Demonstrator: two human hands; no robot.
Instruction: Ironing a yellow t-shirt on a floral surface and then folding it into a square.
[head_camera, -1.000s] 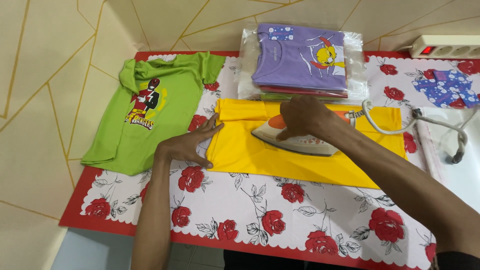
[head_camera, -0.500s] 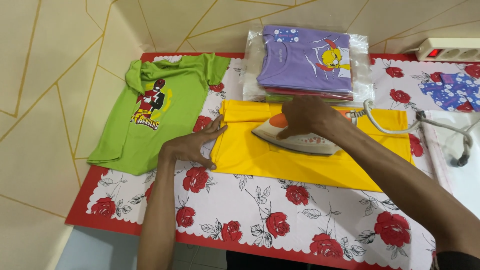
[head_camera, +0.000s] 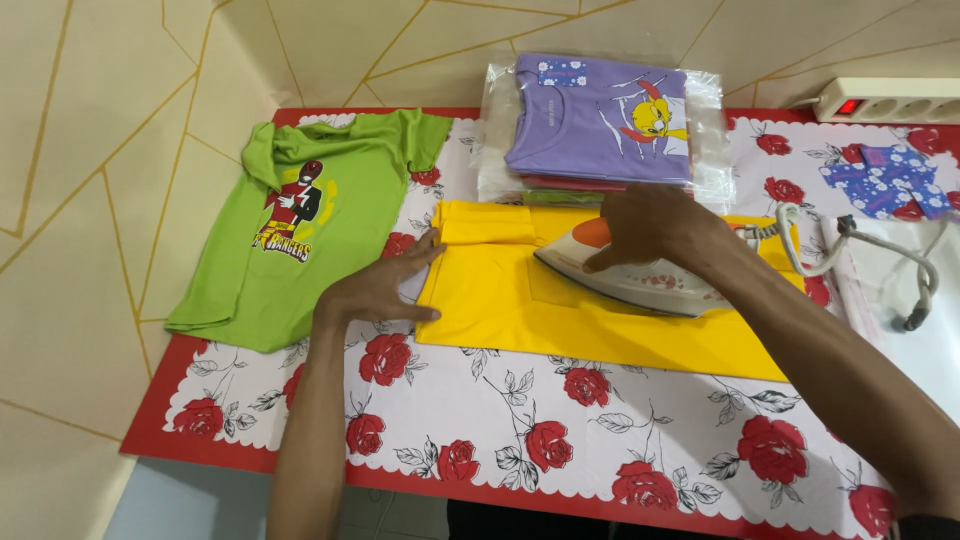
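Left hand: the left hand (head_camera: 378, 290) lies open and flat, fingers spread on the left edge of the yellow garment (head_camera: 560, 305), seemingly pinning the cloth so it stays taut and does not creep.
Right hand: the right hand (head_camera: 650, 225) is closed around the handle of the iron (head_camera: 630, 275), pressing its soleplate onto the fabric.
Yellow garment: folded, spread flat mid-desk on the rose-print cloth (head_camera: 560, 430), right under both hands.
Green shirt (head_camera: 300, 235): laid out flat to the left, apart from the ironing.
Bagged shirts (head_camera: 600, 130): a stack in clear plastic on the far side, purple one on top, just beyond the iron.
Cord (head_camera: 860, 260): trails right, towards the power strip (head_camera: 890, 100) at the far right.
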